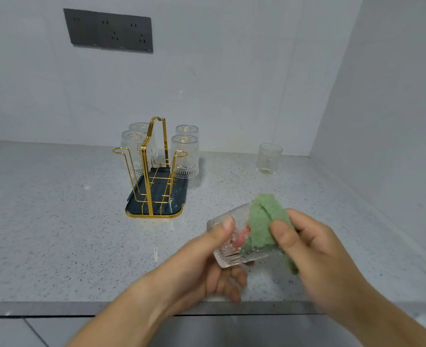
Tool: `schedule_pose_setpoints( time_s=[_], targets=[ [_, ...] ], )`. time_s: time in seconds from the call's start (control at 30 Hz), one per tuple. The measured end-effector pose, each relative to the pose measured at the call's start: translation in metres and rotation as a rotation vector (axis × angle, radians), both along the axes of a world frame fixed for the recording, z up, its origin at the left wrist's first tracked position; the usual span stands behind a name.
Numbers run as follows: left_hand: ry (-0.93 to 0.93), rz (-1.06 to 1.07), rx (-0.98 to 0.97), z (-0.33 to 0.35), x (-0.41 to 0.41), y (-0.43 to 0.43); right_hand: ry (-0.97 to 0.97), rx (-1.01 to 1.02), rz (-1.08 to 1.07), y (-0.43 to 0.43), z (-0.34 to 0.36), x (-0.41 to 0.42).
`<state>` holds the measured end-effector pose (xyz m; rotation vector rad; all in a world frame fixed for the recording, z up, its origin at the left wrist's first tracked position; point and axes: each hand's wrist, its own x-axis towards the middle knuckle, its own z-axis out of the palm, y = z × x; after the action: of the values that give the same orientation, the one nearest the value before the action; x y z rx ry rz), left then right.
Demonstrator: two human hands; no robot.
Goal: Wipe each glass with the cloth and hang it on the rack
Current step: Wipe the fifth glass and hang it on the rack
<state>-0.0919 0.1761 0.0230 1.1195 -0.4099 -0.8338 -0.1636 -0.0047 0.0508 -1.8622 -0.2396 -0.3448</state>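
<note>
My left hand (207, 266) grips a clear patterned glass (228, 249) lying on its side above the counter's front edge. My right hand (314, 249) pinches a green cloth (262, 226) against the glass's open end. A gold wire rack (154, 171) on a dark tray (157, 209) stands further back, left of centre. Several glasses hang upside down on its far pegs, the nearest at right (185, 156) and at left (132, 151). The two near pegs are bare. One more glass (269, 159) stands upright near the back wall at right.
The speckled grey counter (56, 221) meets white walls at the back and at the right. A dark socket panel (109, 30) is on the back wall. The counter's front edge (56, 308) runs across below my hands.
</note>
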Motion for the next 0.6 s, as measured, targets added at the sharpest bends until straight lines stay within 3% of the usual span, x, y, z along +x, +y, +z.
schedule_pose_setpoints(
  time_s=[0.07, 0.17, 0.27, 0.43, 0.5, 0.6],
  targets=[
    [-0.223, 0.191, 0.069, -0.003, -0.003, -0.002, 0.138, 0.234, 0.032, -0.002, 0.003, 0.003],
    [-0.451, 0.327, 0.142, -0.002, -0.004, -0.003, 0.154, 0.240, 0.020, -0.003, 0.001, 0.006],
    [-0.283, 0.323, 0.122, 0.005, -0.002, -0.003, 0.138, 0.084, 0.014, -0.006, -0.001, 0.004],
    [0.318, 0.025, 0.039, 0.008, -0.001, -0.001, -0.048, -0.230, 0.082, 0.000, -0.005, -0.004],
    [0.342, -0.056, 0.043, 0.002, 0.000, 0.002, -0.058, -0.265, 0.072, -0.003, -0.010, -0.005],
    [0.222, -0.130, 0.072, -0.004, 0.000, 0.003, -0.006, -0.144, 0.030, -0.005, -0.006, -0.005]
  ],
)
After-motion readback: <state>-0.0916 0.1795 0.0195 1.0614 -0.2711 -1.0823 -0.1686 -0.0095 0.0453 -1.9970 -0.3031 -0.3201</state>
